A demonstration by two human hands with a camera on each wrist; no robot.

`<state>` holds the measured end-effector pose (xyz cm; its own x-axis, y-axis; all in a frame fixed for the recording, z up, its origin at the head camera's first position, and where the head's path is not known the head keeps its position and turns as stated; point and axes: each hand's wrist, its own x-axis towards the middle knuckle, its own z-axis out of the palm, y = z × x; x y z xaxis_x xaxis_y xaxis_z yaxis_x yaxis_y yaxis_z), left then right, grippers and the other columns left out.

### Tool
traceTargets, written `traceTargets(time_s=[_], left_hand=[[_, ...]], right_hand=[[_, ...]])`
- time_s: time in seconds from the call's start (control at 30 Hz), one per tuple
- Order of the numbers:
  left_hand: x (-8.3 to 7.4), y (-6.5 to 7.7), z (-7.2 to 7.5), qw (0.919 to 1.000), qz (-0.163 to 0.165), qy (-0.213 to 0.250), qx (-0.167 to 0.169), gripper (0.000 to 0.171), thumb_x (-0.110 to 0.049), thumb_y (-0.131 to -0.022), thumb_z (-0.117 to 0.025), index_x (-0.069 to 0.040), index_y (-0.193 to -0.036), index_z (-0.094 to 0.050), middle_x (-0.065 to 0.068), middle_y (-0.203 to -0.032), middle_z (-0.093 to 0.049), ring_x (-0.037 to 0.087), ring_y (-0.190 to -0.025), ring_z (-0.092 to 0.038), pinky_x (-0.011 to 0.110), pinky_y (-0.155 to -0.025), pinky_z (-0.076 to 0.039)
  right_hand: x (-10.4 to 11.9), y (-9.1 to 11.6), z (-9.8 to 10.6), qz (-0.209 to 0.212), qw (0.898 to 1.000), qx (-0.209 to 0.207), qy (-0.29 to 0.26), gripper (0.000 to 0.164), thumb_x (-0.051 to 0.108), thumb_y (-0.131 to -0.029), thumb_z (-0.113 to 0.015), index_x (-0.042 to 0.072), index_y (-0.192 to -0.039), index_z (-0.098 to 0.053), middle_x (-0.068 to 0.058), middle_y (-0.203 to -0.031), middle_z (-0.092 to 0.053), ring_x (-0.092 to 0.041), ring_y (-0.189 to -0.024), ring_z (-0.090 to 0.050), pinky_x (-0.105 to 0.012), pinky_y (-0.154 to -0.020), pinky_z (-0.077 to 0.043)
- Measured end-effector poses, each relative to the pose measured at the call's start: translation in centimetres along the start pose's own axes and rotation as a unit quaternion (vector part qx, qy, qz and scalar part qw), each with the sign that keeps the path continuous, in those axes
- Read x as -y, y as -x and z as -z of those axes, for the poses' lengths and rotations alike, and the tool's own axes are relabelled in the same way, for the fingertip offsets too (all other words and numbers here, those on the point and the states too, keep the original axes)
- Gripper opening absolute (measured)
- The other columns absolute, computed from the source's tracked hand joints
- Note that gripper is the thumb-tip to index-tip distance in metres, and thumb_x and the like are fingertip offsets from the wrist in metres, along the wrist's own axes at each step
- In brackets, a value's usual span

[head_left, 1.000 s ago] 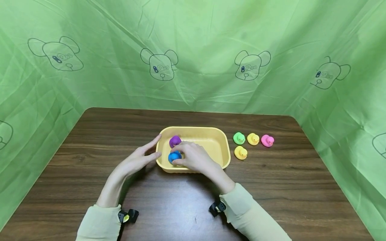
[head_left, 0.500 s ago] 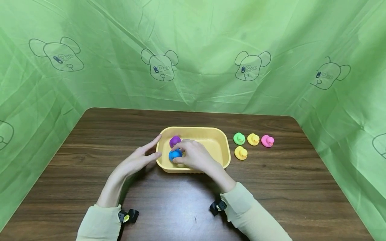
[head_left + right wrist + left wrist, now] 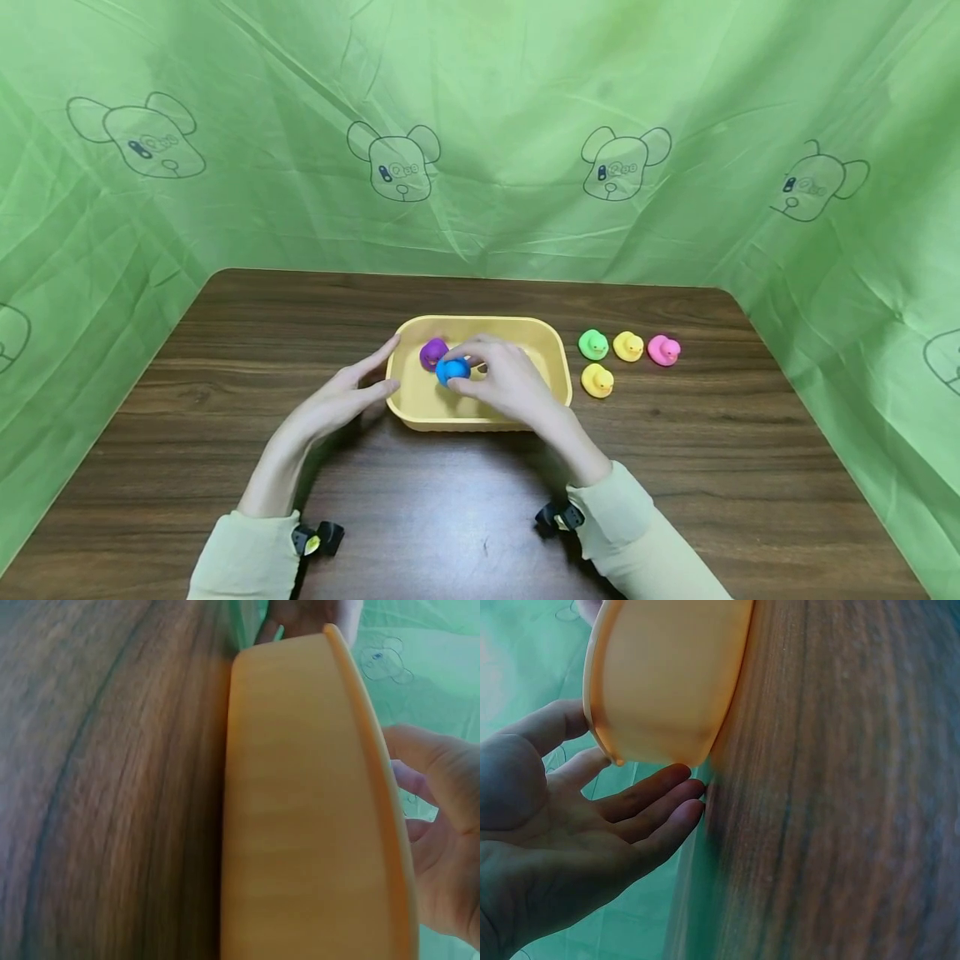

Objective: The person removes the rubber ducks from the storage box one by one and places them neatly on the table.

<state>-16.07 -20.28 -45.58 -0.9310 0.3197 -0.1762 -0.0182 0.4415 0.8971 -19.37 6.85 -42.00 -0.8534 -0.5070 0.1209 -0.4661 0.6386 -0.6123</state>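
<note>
Has shifted the blue toy [image 3: 453, 372] since the earlier frame, along with the right hand [image 3: 513, 383], rightward and farther from the near wall of the yellow tray [image 3: 420, 408]. Pinches the blue toy between thumb and curled fingers [image 3: 472, 347], at the tips, within the tray's outline, left of its middle; cannot tell whether lifted clear of its floor. Has a purple toy duck [image 3: 432, 354] just left of the blue toy, inside the same tray. Rests the left hand [image 3: 337, 402] against the tray's left end from outside, with thumb and fingers spread apart. Beyond the right end, on the wooden tabletop [image 3: 300, 308], in a row: green duck [image 3: 593, 344], yellow duck [image 3: 628, 346], pink duck [image 3: 664, 350]. In front of the green duck: second yellow duck [image 3: 597, 380]. Farther out: green cloth [image 3: 510, 233] with bear-like outlines
</note>
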Motion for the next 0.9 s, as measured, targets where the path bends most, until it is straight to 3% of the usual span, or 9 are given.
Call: traceTargets(time_s=[0.1, 0.23, 0.57, 0.73, 0.9], left_hand=[[0.0, 0.0, 0.0, 1.0, 0.001, -0.005, -0.002, 0.07, -0.031, -0.106, -0.058, -0.034, -0.165, -0.019, 0.012, -0.169, -0.031, 0.027, -0.134, -0.046, 0.044, -0.112, -0.035], [0.1, 0.0, 0.0, 1.0, -0.001, -0.007, -0.004, 0.07, -0.03, -0.106, -0.058, -0.034, -0.165, -0.02, 0.012, -0.17, -0.029, 0.029, -0.14, -0.042, 0.05, -0.117, -0.031], [0.1, 0.0, 0.0, 1.0, -0.005, 0.001, -0.001, 0.071, -0.034, -0.105, -0.059, -0.034, -0.165, -0.02, 0.012, -0.17, -0.028, 0.028, -0.141, -0.04, 0.052, -0.118, -0.029], [0.1, 0.0, 0.1, 1.0, -0.003, -0.002, -0.002, 0.072, -0.036, -0.105, -0.06, -0.035, -0.164, -0.02, 0.01, -0.172, -0.024, 0.029, -0.147, -0.033, 0.056, -0.12, -0.025], [0.1, 0.0, 0.1, 1.0, -0.003, -0.008, -0.003, 0.072, -0.037, -0.105, -0.06, -0.035, -0.164, -0.02, 0.012, -0.17, -0.029, 0.028, -0.139, -0.041, 0.051, -0.117, -0.03]], right_hand=[[-0.3, 0.5, 0.5, 0.001, 1.0, -0.023, -0.017, 0.031, 0.025, -0.086, -0.083, 0.019, -0.116, -0.078, 0.0, -0.112, -0.075, -0.019, -0.101, -0.074, -0.04, -0.088, -0.06], [-0.8, 1.1, 1.0, 0.003, 0.998, -0.045, -0.043, 0.028, 0.022, -0.086, -0.082, 0.018, -0.113, -0.078, 0.001, -0.112, -0.075, -0.015, -0.098, -0.072, -0.037, -0.086, -0.061], [-1.3, 2.4, 2.4, -0.009, 0.995, -0.071, -0.073, 0.028, 0.019, -0.088, -0.079, 0.016, -0.115, -0.075, 0.002, -0.113, -0.075, -0.017, -0.1, -0.074, -0.04, -0.09, -0.061], [-1.8, 3.0, 3.2, -0.027, 0.993, -0.085, -0.081, 0.027, 0.019, -0.087, -0.08, 0.016, -0.114, -0.074, 0.002, -0.111, -0.076, -0.018, -0.1, -0.074, -0.041, -0.09, -0.061], [-2.4, 3.8, 4.2, -0.044, 0.991, -0.096, -0.086, 0.027, 0.019, -0.087, -0.081, 0.016, -0.112, -0.072, -0.002, -0.111, -0.077, -0.021, -0.099, -0.075, -0.043, -0.091, -0.06]])
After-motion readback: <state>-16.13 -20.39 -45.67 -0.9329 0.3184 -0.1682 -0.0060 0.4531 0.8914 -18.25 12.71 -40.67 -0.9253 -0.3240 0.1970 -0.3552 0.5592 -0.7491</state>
